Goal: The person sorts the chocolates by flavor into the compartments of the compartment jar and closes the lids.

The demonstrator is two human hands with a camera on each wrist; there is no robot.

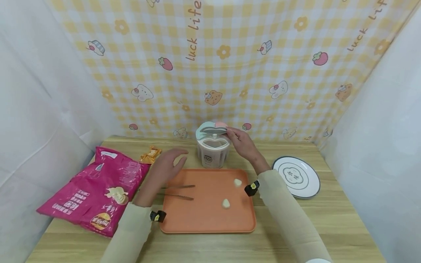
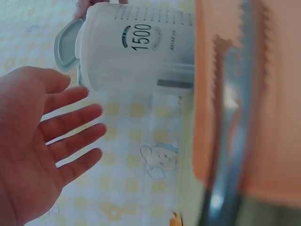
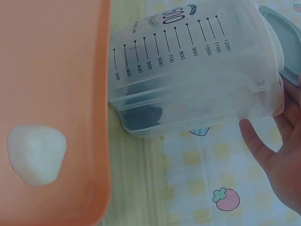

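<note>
A clear measuring container [image 1: 213, 155] marked 1500, with green and pink lid sections, stands behind the orange tray [image 1: 207, 223]. One grey-green lid flap [image 3: 284, 40] is tilted up, showing an opening beneath. My right hand [image 1: 243, 144] grips this flap's right edge with its fingers; the thumb lies near the container's rim. My left hand [image 1: 167, 164] hovers left of the container, fingers spread and holding nothing. Metal tongs [image 1: 181, 187] lie across the tray's left side below it. Two white rounded pieces [image 1: 225, 203] sit on the tray. Something dark shows low in the container.
A pink snack bag [image 1: 98, 190] lies at the left, with orange-wrapped sweets [image 1: 151, 155] behind it. To the right, a white plate [image 1: 309, 186] with a dark rim rests on the wooden table [image 1: 338, 215]. A checked cloth [image 1: 210, 73] hangs behind.
</note>
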